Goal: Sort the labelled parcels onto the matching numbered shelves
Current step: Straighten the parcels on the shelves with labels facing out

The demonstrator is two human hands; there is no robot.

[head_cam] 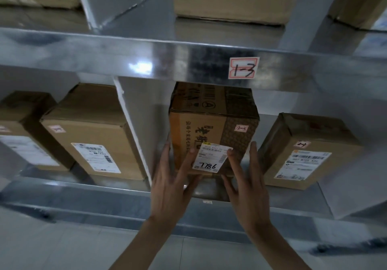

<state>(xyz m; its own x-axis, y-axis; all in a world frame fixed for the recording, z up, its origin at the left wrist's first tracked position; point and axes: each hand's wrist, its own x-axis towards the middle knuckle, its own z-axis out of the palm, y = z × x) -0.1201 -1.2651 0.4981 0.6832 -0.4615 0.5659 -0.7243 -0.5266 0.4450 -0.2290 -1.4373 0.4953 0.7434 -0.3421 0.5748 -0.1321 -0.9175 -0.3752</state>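
The parcel marked 2-3 [213, 127] sits straight ahead between both hands, left hand [173, 177] and right hand [247, 184] spread flat against its front, long axis running back into the shelf [209, 192].

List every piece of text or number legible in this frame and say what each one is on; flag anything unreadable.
"1-3": handwritten tag on the upper shelf edge.
"2-3": small sticker on the middle box.
"7786": handwritten on that box's shipping label.
"2-3", probably: sticker on the right box.
Unreadable: printed Chinese characters on the middle box, all barcode labels, left boxes' stickers.
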